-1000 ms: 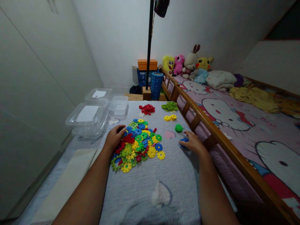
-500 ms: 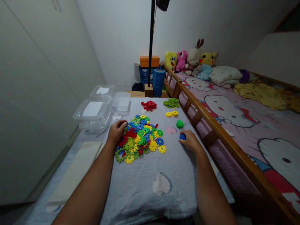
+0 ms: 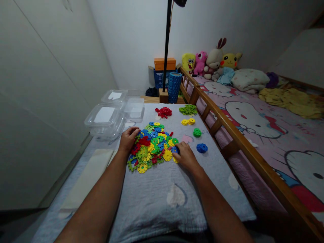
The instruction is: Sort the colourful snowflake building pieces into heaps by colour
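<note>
A mixed pile of plastic snowflake discs and notched linking pieces in blue, green, yellow and red lies on the cloth. At its left edge rests my left hand, open, with fingers loosely extended against the pieces. My right hand is at the right edge, thumb and fingers apart around a blue disc that lies there. To the right sit separate groups: blue discs, a green disc stack, yellow discs, light-green pieces and red pieces.
Clear plastic boxes stand at the back left, with a flat pale folded item in front of them. A wooden bed rail runs along the right side. Behind the table are a lamp pole and a blue foam roller.
My right hand has let go of the blue discs at the right and moved left to the pile's edge. My left hand stays by the pile. The view has shifted slightly.
</note>
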{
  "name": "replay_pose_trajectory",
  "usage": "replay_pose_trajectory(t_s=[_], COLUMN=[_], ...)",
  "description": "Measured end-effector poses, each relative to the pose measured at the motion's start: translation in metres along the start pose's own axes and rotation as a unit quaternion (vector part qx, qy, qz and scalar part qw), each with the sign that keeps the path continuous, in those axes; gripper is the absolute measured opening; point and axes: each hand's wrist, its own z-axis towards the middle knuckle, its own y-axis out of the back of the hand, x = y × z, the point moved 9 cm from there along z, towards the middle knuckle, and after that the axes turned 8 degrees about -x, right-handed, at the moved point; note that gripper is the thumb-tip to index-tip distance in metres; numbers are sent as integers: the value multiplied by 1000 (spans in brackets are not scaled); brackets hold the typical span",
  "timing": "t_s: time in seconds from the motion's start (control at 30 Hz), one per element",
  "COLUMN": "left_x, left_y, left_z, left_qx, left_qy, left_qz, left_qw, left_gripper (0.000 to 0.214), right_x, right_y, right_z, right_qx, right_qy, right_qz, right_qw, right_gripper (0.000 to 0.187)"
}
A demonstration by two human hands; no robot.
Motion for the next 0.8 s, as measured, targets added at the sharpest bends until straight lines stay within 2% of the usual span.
replay_pose_trajectory(t_s=[0.17,0.27,0.33,0.43,0.5,0.57,0.67,0.8], left_x=[-1,-1,-1,-1,-1,-1,-2,-2], left_y=[0,0,1,1,1,1,1,2], left_z=[-1,-1,-1,-2,-2,-2,-2,-3], left_qx=[-1,-3,-5,-7,-8,-10,-11,-14], left_qy=[1,0,-1,0,3,5,5,10], left_qz=[6,13,13,11,8,5,7,23], left_qw=[1000,1000,1000,1000,1000,1000,1000,1000], left_gripper=[46,45,45,45,46,46,45,43], right_x=[-7,-22,-50,-109,-140,-157,-159,-142], right_y=[9,25,47,81,93,95,89,87], right_z=[2,3,1,-10,-18,-24,-26,-25], right_qx=[-41,-64,-116,-208,-230,-224,-195,-199], right_qy=[-26,-55,-105,-194,-226,-241,-237,-194], right_qz=[67,151,206,251,251,241,206,73], right_qw=[997,985,966,925,913,913,929,958], right_gripper=[20,12,15,28,30,29,24,13])
